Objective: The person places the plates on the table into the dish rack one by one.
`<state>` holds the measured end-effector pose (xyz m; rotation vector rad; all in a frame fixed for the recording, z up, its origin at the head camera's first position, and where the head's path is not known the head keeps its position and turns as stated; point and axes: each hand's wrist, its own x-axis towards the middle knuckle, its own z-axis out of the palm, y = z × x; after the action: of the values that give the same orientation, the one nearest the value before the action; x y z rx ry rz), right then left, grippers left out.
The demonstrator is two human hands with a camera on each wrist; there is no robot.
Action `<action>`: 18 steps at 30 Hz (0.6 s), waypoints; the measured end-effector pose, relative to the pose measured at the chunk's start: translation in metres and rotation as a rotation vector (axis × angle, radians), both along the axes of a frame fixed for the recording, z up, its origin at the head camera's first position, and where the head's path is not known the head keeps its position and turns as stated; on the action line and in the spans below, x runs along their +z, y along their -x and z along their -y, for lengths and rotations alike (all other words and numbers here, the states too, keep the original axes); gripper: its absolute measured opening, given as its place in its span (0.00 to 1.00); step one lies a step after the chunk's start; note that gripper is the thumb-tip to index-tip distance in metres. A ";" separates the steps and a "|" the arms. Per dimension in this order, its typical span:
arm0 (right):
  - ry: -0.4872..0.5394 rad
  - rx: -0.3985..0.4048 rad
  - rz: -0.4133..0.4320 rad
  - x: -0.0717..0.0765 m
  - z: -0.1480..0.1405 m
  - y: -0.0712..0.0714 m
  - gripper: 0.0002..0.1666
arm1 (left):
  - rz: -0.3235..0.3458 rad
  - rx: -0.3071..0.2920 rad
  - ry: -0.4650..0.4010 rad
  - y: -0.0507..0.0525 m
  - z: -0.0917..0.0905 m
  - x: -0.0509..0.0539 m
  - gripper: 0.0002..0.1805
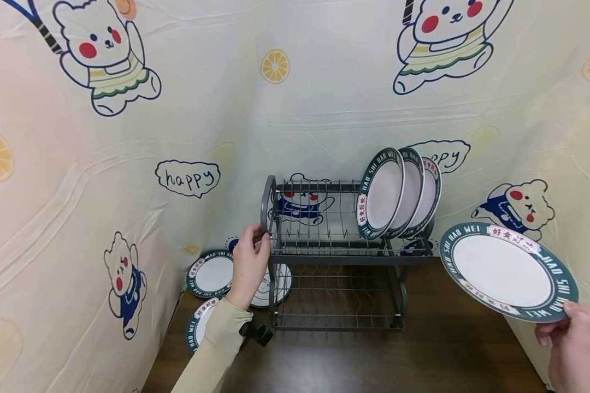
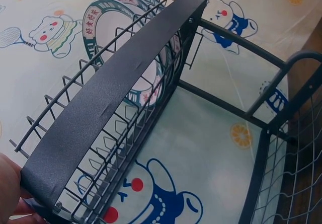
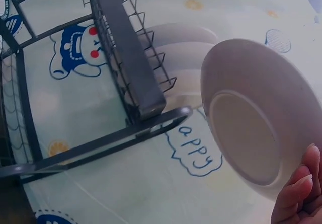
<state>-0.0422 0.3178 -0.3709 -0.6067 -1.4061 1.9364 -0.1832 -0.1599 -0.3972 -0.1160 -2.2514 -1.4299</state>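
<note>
A two-tier dark metal dish rack (image 1: 344, 261) stands against the patterned cloth. My left hand (image 1: 249, 262) grips the left end of its upper tier, and the left wrist view shows that hand (image 2: 11, 191) at the frame's corner. Out to the right of the rack, my right hand (image 1: 577, 338) pinches the rim of a white plate (image 1: 503, 265) with a green lettered border. This plate is tilted, its face toward the head camera; the right wrist view shows its plain underside (image 3: 246, 138). Three matching plates (image 1: 382, 194) lean upright at the upper tier's right end.
Beside the rack's left end, a face-up plate (image 1: 213, 274), another plate (image 1: 199, 326) partly behind my left sleeve, and a plate (image 1: 281, 284) partly behind the rack lie on the brown table (image 1: 344, 363). Cartoon-printed cloth (image 1: 314, 120) surrounds the back and sides.
</note>
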 end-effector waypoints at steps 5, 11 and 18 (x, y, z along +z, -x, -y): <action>-0.035 0.047 -0.012 0.009 0.001 -0.001 0.30 | -0.004 0.001 0.001 0.000 0.000 0.000 0.12; -0.036 0.169 -0.121 0.018 -0.002 0.002 0.32 | -0.004 -0.003 0.008 0.001 -0.001 0.002 0.12; -0.052 0.296 -0.189 0.027 -0.008 0.007 0.34 | -0.005 -0.006 0.012 0.002 -0.003 0.003 0.12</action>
<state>-0.0496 0.3260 -0.3435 -0.1915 -1.4845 2.1131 -0.1854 -0.1570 -0.3942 -0.1299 -2.2569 -1.4180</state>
